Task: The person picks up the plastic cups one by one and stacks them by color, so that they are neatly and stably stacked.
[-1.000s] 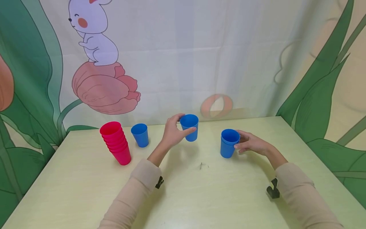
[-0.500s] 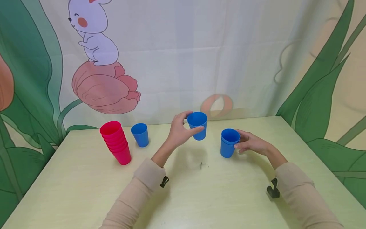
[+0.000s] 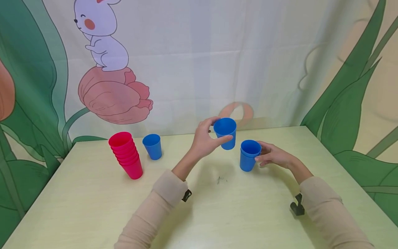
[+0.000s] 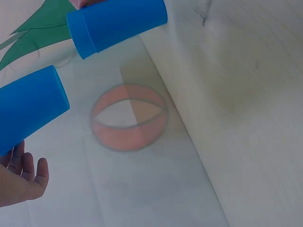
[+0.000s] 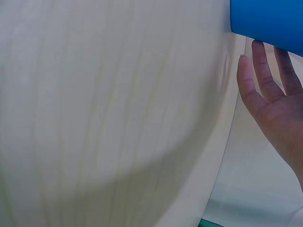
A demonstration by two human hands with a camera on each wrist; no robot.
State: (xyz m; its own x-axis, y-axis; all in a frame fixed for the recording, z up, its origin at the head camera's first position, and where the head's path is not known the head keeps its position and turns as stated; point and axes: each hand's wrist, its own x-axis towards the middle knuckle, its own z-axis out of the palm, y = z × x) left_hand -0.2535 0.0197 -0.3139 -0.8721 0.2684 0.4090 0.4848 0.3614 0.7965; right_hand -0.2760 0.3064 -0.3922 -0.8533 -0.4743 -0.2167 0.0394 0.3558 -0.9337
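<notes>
My left hand holds a blue cup above the table, thumb on the near side and fingers behind. That raised cup also shows at the left of the left wrist view. To its right, two nested blue cups stand upright on the table. My right hand grips this pair from the right side, its thumb on the near wall. In the right wrist view the pair is partly cut off, with fingers against its wall.
A leaning-looking stack of several nested red cups stands at the left of the table. Beside it is a single upright blue cup. A printed curtain hangs behind the table's back edge. A small dark mark lies on the tabletop.
My left hand has moved right and slightly up with its blue cup, closer to the nested pair. The right hand and the cups on the table have stayed put.
</notes>
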